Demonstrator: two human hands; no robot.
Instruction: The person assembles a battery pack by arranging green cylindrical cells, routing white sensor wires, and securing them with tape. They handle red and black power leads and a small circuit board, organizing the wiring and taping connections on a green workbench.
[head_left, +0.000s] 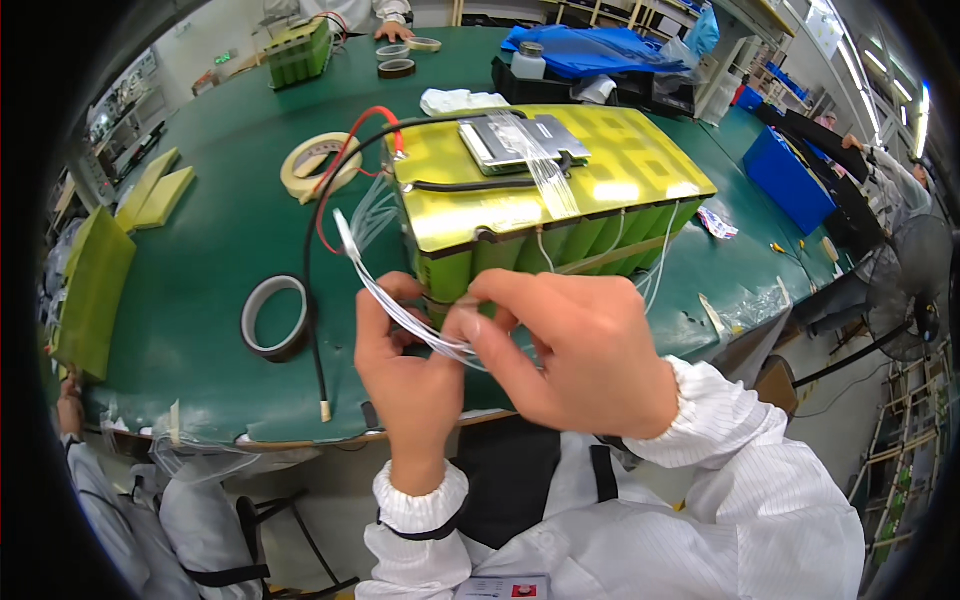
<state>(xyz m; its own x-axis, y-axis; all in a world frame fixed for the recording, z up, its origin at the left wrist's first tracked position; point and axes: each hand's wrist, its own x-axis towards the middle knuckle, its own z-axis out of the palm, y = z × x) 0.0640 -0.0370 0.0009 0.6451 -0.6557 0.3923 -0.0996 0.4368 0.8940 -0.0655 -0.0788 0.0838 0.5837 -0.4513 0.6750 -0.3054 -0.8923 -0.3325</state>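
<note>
A green battery pack (640, 150) with a yellow top board stands on the bench in front of me. Taped onto its top is a flat silver-grey circuit module (505, 140). My left hand (408, 390) is closed around a bundle of thin white wires (372, 285) at the pack's near left corner. My right hand (575, 345) pinches at the same wires with thumb and forefinger, close to the left fingertips. Any small thing between those fingertips is blurred. A black cable (312, 260) and a red cable (385, 112) loop off the pack's left end.
Left of the pack lie a cream masking tape roll (290, 170) and a brown tape roll (247, 325). Yellow-green boards (95, 290) stand at the left edge. Another pack (300, 55), a blue sheet (590, 52) and a blue bin (785, 180) are farther off. Other people work nearby.
</note>
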